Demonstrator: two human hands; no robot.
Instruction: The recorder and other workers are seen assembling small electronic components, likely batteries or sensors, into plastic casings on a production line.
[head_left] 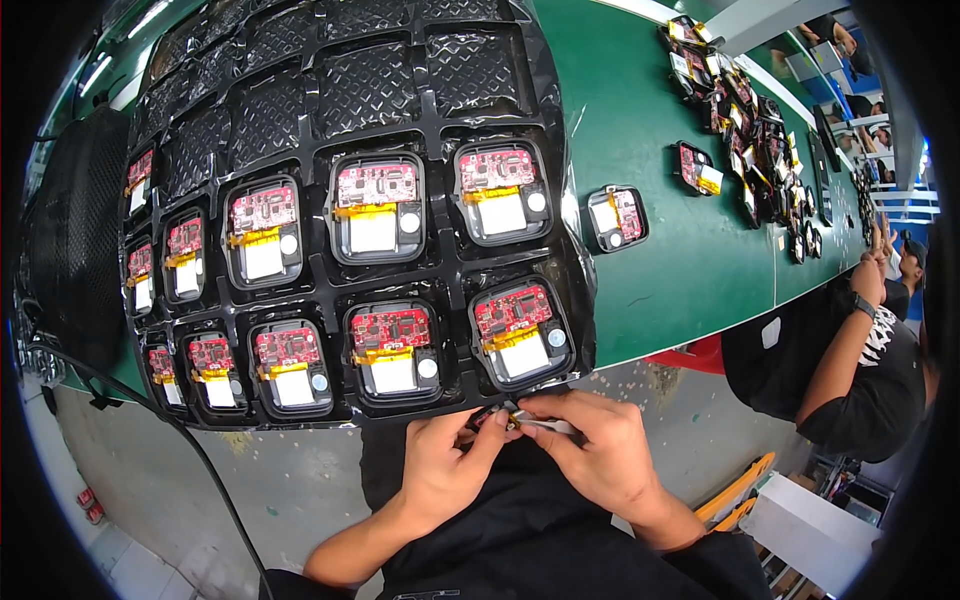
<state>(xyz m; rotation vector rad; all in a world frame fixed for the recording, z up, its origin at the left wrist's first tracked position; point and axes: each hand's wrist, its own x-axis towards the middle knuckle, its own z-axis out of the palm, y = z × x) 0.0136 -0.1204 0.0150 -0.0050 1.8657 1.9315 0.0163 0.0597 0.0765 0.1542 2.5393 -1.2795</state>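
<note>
Centrally, a black moulded tray (330,110) is shown lying on a green bench (640,150), its near edge overhanging the bench edge toward the person. The far pockets of the tray are seen bare, while the near two rows are filled with small assemblies, each made up of a red circuit board, a yellow strip and a white rectangular part; one such filled pocket (377,208) is marked in the middle of the tray.

Just below the near edge of the tray, both hands are brought together over the person's dark clothing. A small part (503,416), with red and yellow visible on it, is pinched between the fingertips of the left hand (445,470) and the right hand (598,450). The grip of each hand is closed on this part, which is held clear of the tray and just beside its near right corner. A thin light-coloured piece is seen against the right fingers, but its kind cannot be told.

To the right of the tray, a single loose assembly (617,216) lies on the bench. Farther right, a heap of similar assemblies (745,120) is spread along the bench. At the right rim, another person (850,350) in dark clothing is seen beside the bench.
</note>
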